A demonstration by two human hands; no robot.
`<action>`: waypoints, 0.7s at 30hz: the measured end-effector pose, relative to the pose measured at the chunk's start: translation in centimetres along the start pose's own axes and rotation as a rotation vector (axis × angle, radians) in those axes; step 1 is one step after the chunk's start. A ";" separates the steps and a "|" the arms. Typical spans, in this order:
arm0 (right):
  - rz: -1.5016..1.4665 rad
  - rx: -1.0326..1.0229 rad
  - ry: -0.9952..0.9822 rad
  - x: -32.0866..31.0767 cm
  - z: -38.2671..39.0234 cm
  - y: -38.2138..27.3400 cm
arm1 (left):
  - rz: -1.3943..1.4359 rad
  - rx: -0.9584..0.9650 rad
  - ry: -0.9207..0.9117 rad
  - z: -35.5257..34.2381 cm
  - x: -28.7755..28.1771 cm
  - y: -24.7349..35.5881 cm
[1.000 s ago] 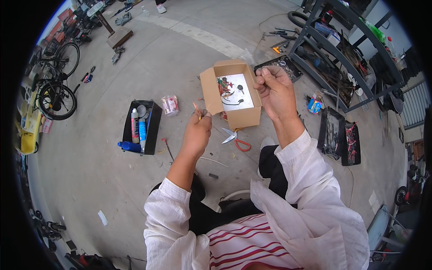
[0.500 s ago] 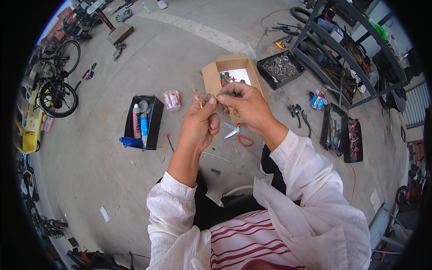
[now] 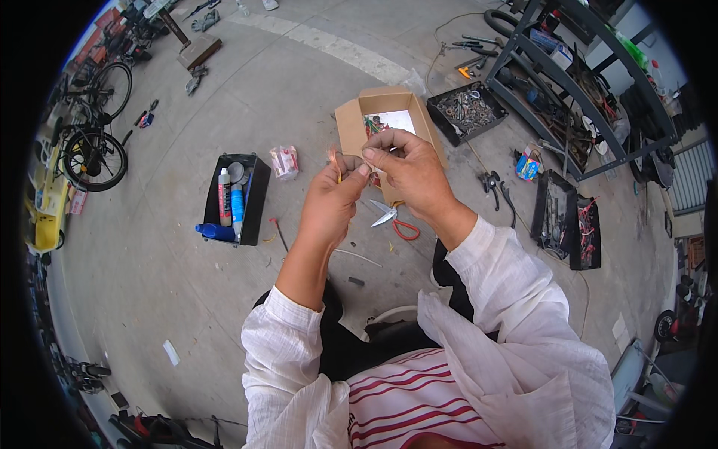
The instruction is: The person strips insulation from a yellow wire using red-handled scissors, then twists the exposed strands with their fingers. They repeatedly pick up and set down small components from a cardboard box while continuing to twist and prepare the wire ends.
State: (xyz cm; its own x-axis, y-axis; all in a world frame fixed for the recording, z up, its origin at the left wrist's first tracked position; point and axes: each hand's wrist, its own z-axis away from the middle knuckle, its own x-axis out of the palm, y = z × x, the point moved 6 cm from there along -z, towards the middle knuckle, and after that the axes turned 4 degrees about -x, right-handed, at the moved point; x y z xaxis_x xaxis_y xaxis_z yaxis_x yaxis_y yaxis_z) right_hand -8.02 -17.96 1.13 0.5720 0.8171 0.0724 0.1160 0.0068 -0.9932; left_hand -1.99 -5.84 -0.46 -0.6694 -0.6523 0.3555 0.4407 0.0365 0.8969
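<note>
My left hand (image 3: 326, 202) is closed in a pinch on a thin wire (image 3: 333, 156). Loose copper-coloured strands stick up past its fingers, and a bit of yellow shows just below them. Fingertip to fingertip with it, my right hand (image 3: 411, 170) also pinches; what lies between its thumb and forefinger is too small to make out. Beyond both hands stands an open cardboard box (image 3: 349, 129) with small red and green pieces in it. Scissors (image 3: 396, 221) with red handles lie on the floor against the box's near side.
On the left, a black bin (image 3: 258, 198) holds bottles beside a small clear-wrapped package (image 3: 284, 162). Right of the box are a tray of metal hardware (image 3: 467, 112), pliers (image 3: 492, 187), two black trays (image 3: 555, 217) and a metal rack (image 3: 557, 123). Bicycles (image 3: 93, 157) stand far left.
My left fingers have curled in, and its thumb has come up towards the right fingertips. The copper strands now stand more upright. My right hand has barely shifted.
</note>
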 end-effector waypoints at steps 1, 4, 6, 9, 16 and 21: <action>0.110 -0.061 0.058 -0.2 -0.1 -0.5 | -0.060 0.035 0.032 0.0 -0.2 0.1; 0.424 -0.506 0.189 -0.4 0.8 -4.3 | -0.288 0.144 0.120 0.0 -0.2 0.4; 0.444 -0.474 0.046 0.5 0.9 -4.1 | -0.457 0.252 0.161 0.0 -0.2 0.3; 0.390 -0.428 -0.030 1.2 1.1 -3.5 | -0.681 0.378 0.205 -0.1 0.0 0.2; 0.324 -0.408 -0.098 1.2 1.2 -3.4 | -0.387 0.181 0.152 -0.6 -0.5 -0.6; 0.068 -0.278 -0.161 1.6 1.5 -3.1 | -0.373 0.062 0.100 -0.4 0.1 -0.7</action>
State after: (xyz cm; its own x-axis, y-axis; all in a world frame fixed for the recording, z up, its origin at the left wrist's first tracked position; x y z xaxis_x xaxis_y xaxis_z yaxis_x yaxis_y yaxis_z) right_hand -8.74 -15.82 4.14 0.4532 0.8909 -0.0307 0.3121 -0.1908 -0.9307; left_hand -2.19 -6.24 -1.15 -0.7137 -0.7000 -0.0228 0.1391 -0.1736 0.9749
